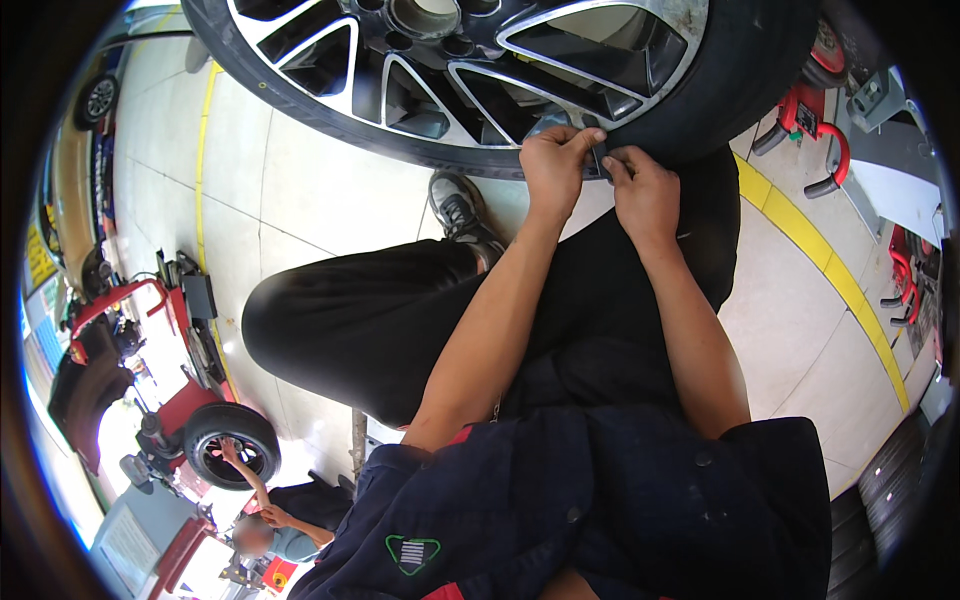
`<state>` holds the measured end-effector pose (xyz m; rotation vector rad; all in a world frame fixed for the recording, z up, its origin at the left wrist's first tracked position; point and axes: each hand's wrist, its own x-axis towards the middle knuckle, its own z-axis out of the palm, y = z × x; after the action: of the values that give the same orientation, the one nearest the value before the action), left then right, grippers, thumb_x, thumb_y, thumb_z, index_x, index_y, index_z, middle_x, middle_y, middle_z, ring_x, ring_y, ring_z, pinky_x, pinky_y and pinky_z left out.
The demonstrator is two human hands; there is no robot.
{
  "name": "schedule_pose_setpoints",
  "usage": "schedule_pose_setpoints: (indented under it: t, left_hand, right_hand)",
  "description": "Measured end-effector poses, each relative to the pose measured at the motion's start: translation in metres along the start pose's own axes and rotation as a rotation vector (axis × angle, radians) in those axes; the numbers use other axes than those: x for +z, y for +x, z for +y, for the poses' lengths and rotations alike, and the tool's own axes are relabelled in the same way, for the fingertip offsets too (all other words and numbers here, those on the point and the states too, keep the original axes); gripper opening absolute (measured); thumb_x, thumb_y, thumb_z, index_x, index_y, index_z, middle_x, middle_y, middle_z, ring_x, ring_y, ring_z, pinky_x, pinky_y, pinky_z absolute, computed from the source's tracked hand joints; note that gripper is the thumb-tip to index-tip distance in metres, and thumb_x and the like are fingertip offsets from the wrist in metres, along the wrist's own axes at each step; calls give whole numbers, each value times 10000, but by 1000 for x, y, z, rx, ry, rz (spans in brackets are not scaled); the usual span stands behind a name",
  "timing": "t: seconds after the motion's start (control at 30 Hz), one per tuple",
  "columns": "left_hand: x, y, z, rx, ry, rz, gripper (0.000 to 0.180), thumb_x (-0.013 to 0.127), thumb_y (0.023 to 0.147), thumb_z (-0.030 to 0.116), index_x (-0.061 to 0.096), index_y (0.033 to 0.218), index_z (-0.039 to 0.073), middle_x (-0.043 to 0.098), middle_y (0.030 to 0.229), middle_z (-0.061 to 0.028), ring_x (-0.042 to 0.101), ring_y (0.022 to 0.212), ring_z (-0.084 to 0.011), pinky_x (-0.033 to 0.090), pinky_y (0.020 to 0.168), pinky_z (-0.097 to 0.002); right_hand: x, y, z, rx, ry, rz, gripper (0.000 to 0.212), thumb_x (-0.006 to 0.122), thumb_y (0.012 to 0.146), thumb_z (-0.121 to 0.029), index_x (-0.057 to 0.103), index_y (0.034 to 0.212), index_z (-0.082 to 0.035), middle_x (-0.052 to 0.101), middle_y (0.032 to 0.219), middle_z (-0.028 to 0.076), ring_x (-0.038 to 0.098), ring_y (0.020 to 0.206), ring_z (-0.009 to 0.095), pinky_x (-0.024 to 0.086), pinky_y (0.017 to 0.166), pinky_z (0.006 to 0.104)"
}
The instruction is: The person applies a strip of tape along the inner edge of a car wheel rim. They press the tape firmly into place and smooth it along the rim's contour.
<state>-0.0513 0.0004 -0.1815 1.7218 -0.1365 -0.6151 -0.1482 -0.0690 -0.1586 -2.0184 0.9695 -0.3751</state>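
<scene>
A large wheel with a black and silver alloy rim and a black tire fills the top of the view. At its near lower edge, my left hand and my right hand come close together. Thumb and fingers of both are closed on a small, narrow dark strip, held between them in front of the tire's sidewall. Its exact kind is too small to make out, and my fingers cover part of it.
My bent leg and shoe are below the wheel. Red-handled equipment stands at right, past a yellow floor line. At lower left, another person reaches to a tire on a machine. Stacked tires stand lower right.
</scene>
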Motion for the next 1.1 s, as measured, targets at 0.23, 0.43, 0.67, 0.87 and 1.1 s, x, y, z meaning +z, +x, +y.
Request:
schedule_pose_setpoints:
  t: [0.23, 0.43, 0.67, 0.87, 1.1]
  left_hand:
    - [-3, -1, 8, -6, 106, -22, 275, 783, 736, 166, 642, 638, -49, 509, 505, -16, 393, 478, -72, 308, 437, -259]
    - [-3, -1, 9, 29, 130, -39, 297, 788, 732, 185, 638, 628, -49, 511, 494, -26, 391, 467, -77, 308, 432, -267]
    - [-5, 3, 10, 31, 194, -21, 307, 794, 711, 185, 632, 599, -51, 517, 455, -62, 401, 426, -85, 335, 416, -273]
    - [3, 2, 18, -5, 61, -31, 320, 793, 724, 199, 628, 593, -41, 519, 470, -45, 401, 441, -73, 325, 423, -259]
    - [4, -2, 16, 88, 199, -75, 338, 788, 728, 216, 616, 586, -38, 527, 473, -46, 412, 449, -78, 345, 435, -263]
  right_hand:
    - [-2, -1, 0, -43, -44, -3, 76, 640, 814, -106, 638, 806, -30, 648, 735, 160, 641, 699, 332, 495, 618, 404]
    - [3, -1, 6, -24, -37, 21, 83, 647, 812, -114, 657, 826, -32, 653, 745, 160, 646, 700, 327, 501, 622, 388]
    - [4, -2, 1, -37, -40, 72, 93, 651, 812, -124, 665, 833, -34, 656, 757, 160, 649, 700, 317, 507, 636, 371]
    - [2, 0, 1, -91, -37, 115, 87, 644, 821, -119, 650, 838, -34, 659, 773, 153, 650, 729, 313, 503, 640, 379]
    - [-2, -4, 9, -138, -148, 55, 97, 631, 829, -99, 620, 887, -23, 659, 809, 161, 647, 749, 322, 500, 658, 385]
